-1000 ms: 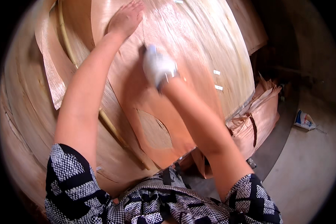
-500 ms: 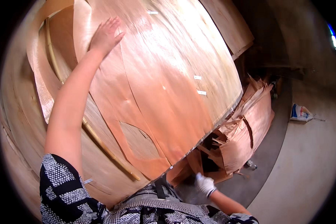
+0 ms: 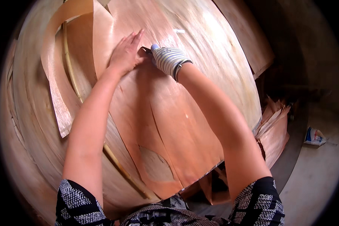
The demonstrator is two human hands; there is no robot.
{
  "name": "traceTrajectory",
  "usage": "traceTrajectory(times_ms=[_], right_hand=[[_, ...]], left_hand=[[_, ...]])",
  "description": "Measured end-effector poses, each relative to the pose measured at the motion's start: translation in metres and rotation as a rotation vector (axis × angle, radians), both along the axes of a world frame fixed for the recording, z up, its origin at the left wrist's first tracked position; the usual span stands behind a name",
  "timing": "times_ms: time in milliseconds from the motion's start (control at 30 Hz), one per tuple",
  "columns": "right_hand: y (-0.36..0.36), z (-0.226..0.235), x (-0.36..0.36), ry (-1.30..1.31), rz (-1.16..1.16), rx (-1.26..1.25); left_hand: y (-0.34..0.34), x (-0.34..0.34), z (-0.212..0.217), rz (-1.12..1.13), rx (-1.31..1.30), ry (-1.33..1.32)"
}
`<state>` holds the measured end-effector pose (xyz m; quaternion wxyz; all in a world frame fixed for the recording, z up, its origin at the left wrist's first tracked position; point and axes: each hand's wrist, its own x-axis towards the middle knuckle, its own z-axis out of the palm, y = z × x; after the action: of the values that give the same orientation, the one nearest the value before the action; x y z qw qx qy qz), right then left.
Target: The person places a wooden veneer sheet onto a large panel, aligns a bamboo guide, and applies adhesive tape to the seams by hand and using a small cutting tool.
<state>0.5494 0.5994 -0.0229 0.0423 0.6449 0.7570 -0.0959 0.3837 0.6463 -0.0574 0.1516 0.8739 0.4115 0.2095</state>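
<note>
Left hand [image 3: 125, 52] is pressed flat, fingers together, on the top veneer sheet [image 3: 177, 124] spread across the stack. Gloved right hand [image 3: 168, 58] sits just beside it, closed around a small dark tool [image 3: 144, 49] — tip on the veneer, touching the left hand.

A dim work room with a grey floor

The bare grey floor [image 3: 316, 177] fills the lower right. A small white bag [image 3: 314, 136] lies on it. The upper right is dark.
</note>
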Motion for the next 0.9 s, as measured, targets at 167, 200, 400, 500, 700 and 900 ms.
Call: traceTrajectory(times_ms=[167, 200, 400, 500, 700, 900], right_hand=[[-0.111, 0.024, 0.060, -0.066, -0.194, -0.248], [-0.149, 0.018, 0.092, -0.064, -0.206, -0.237], [-0.207, 0.026, 0.118, -0.099, -0.291, -0.222], [-0.201, 0.026, 0.107, -0.028, -0.359, -0.221], [-0.327, 0.034, 0.117, 0.038, -0.675, -0.397], [-0.630, 0.009, 0.121, -0.164, -0.773, -0.698]], left_hand=[[0.005, -0.018, -0.004, -0.071, 0.086, 0.210], [0.005, -0.013, -0.002, -0.094, 0.060, 0.180], [-0.087, 0.091, 0.022, -0.065, -0.932, -0.537], [-0.166, 0.125, -0.002, -0.320, -0.073, -0.046], [-0.177, 0.122, 0.005, -0.300, 0.122, 0.193], [-0.183, 0.131, 0.009, -0.316, 0.131, 0.160]])
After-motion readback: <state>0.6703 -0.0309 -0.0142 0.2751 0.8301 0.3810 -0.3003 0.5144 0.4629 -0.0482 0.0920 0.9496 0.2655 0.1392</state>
